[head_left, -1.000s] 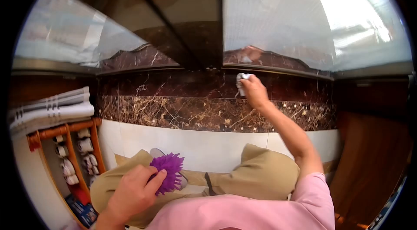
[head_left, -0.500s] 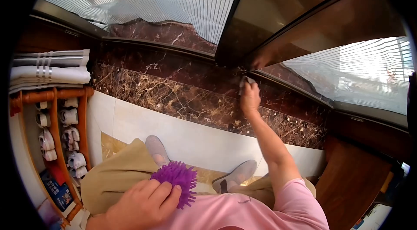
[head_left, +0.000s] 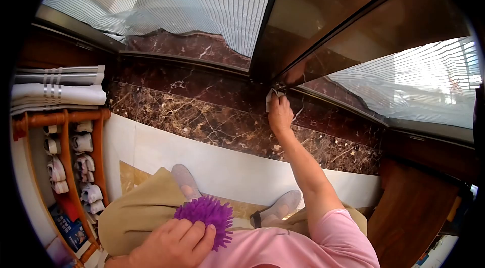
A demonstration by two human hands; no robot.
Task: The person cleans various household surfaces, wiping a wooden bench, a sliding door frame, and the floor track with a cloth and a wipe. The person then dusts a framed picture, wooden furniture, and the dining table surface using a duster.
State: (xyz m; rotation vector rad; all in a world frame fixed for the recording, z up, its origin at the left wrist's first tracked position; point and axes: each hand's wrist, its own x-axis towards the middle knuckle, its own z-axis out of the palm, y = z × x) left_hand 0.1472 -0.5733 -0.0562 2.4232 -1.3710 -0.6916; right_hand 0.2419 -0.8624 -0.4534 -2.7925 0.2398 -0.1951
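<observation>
My right hand (head_left: 280,115) reaches forward to the dark marble sill (head_left: 212,91), its fingers closed on a pale grey cloth (head_left: 269,100). The cloth touches the sill near the foot of the dark brown door panel (head_left: 308,20). Close to my body, my left hand (head_left: 177,242) is wrapped round a purple chenille duster (head_left: 207,216) with soft stubby strands. The duster is above my lap, and its underside is hidden by my fingers.
Left stands a wooden shoe rack (head_left: 68,167) with several shoes and a stack of folded textiles (head_left: 60,88) on top. A wooden cabinet (head_left: 414,217) is at the right. Striped curtains (head_left: 166,0) hang behind the glass. My shoes (head_left: 184,179) rest on the tiled floor.
My right hand has moved slightly left along the sill with the cloth, closer to the foot of the door panel. My left hand still holds the duster, shifted slightly in view.
</observation>
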